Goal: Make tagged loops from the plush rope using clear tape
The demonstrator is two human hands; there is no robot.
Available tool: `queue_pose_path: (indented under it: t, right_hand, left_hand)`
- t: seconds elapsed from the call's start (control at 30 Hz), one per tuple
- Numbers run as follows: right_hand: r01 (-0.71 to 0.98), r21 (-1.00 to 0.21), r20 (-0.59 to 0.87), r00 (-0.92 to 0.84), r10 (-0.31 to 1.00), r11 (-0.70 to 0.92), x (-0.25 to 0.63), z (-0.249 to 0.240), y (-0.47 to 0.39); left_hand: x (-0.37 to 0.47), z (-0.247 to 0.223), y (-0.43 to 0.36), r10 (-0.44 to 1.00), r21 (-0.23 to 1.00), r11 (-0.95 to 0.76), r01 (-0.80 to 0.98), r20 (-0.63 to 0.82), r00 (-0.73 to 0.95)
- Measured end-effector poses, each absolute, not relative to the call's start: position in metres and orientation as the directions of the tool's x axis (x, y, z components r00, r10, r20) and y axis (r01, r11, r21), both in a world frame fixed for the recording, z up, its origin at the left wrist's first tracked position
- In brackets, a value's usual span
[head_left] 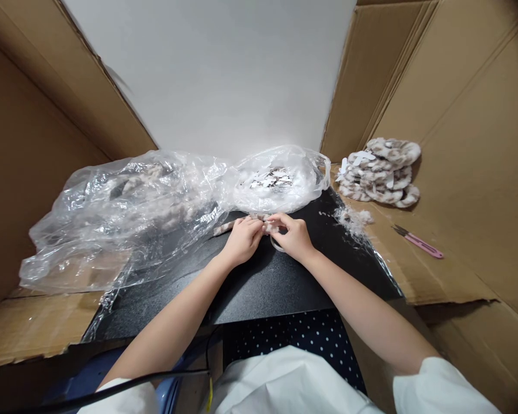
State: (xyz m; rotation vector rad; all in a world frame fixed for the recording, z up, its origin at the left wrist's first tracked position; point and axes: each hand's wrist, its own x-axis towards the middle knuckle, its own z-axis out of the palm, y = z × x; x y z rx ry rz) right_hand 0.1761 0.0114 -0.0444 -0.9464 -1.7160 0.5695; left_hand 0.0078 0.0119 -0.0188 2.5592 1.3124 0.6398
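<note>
My left hand (244, 238) and my right hand (294, 237) are close together at the middle of the black tabletop. Both have their fingers closed on a narrow strip of furry beige-and-white fabric (223, 229), whose one end sticks out to the left of my left hand. Between the two hands a short furry stretch shows, pinched by my right thumb and fingers. Just below my right fingers the edge of a thin whitish curved band (277, 246) is visible; my hand hides most of it.
A large clear plastic bag (129, 201) of furry pieces lies left. Behind my hands is a bag (280, 195) of white tags. To the right are stacked furry pieces (380, 178) with white tags, loose fluff (356, 221) and pink thread snips (421, 242). Cardboard walls (470, 144) flank the table.
</note>
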Motion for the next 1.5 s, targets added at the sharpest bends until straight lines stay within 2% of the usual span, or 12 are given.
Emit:
queue_pose_path:
  t: [0.1, 0.27, 0.37, 0.57, 0.87, 1.0, 1.2, 1.37, 1.5]
  right_hand:
    - [0.348, -0.726, 0.58, -0.154, 0.8, 0.593, 0.174, -0.044, 0.011]
    - [0.332, -0.738, 0.582, -0.128, 0.803, 0.588, 0.173, -0.037, 0.009]
    - [0.286, -0.756, 0.59, -0.092, 0.802, 0.589, 0.176, -0.032, 0.008]
    - [0.266, -0.758, 0.606, -0.052, 0.794, 0.596, 0.176, -0.031, 0.009]
    - [0.179, -0.851, 0.508, 0.038, 0.861, 0.494, 0.168, -0.037, 0.011]
    - [0.207, -0.86, 0.486, 0.056, 0.872, 0.466, 0.164, -0.039, 0.009]
    - [0.305, -0.829, 0.512, 0.079, 0.855, 0.468, 0.16, -0.044, 0.007]
    - [0.3, -0.843, 0.483, 0.057, 0.874, 0.447, 0.16, -0.046, 0.009]
    - [0.317, -0.844, 0.465, 0.027, 0.885, 0.433, 0.161, -0.045, 0.011]
  left_hand:
    - [0.008, -0.02, 0.012, 0.817, 0.466, -0.577, 0.671, 0.317, 0.482]
    - [0.011, -0.028, 0.016, 0.897, 0.789, -0.428, 0.441, 0.312, 0.312]
    - [0.012, -0.033, 0.019, 0.917, 0.869, -0.37, 0.327, 0.286, 0.278]
    - [0.014, -0.037, 0.021, 0.929, 0.912, -0.321, 0.255, 0.251, 0.271]
    - [0.02, -0.046, 0.022, 0.95, 0.992, -0.093, -0.091, 0.115, 0.292]
    - [0.022, -0.049, 0.023, 0.954, 0.985, -0.032, -0.167, 0.08, 0.288]
    - [0.023, -0.054, 0.024, 0.952, 0.99, -0.094, -0.106, 0.121, 0.282]
    - [0.02, -0.057, 0.025, 0.952, 0.982, -0.184, 0.047, 0.166, 0.259]
    - [0.018, -0.055, 0.025, 0.942, 0.968, -0.231, 0.101, 0.196, 0.274]
